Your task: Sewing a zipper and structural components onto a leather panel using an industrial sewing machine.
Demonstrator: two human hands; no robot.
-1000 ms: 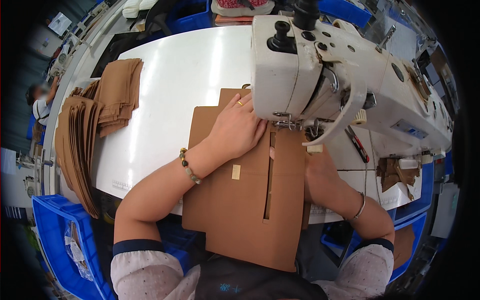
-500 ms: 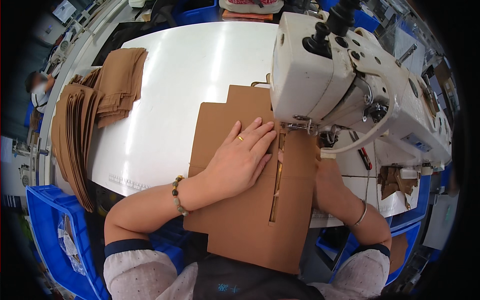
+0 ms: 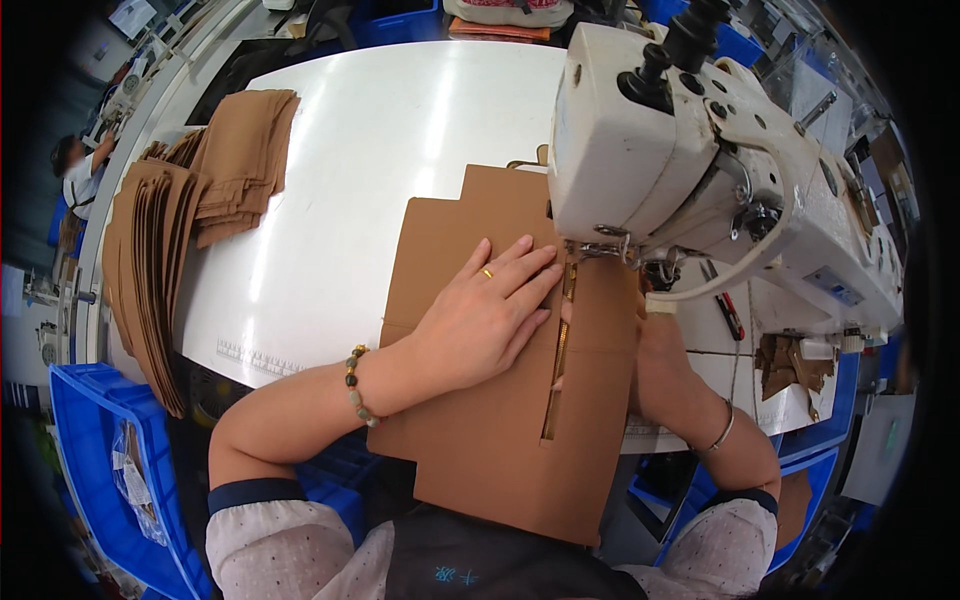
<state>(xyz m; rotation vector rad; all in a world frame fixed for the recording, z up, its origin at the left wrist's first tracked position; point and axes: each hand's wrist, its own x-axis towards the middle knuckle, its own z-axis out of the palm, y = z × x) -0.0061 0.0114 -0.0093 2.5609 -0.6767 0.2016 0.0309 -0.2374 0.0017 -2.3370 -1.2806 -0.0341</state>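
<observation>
Under the needle area of the white sewing machine (image 3: 640, 130) lies a brown flat panel (image 3: 500, 440) with a long narrow slot, a gold-toned zipper (image 3: 562, 350) showing in it. My left hand (image 3: 485, 320) lies on the panel left of the slot, fingers stretched out near the presser foot (image 3: 600, 252). My right hand (image 3: 655, 365) is at the panel's right edge, its fingers mostly hidden under it; bits of fingertips show through the slot.
Brown cut pieces (image 3: 245, 150) are stacked at the left of the white table (image 3: 350, 130). A red-and-black tool (image 3: 732, 320) and brown scraps (image 3: 790, 370) lie at the right. Blue bins (image 3: 100, 400) flank the table. Another person (image 3: 80, 180) sits at far left.
My left hand has moved down from higher beside the machine head and now rests lower on the panel. More of the zipper shows in the slot. The whole view has shifted slightly.
</observation>
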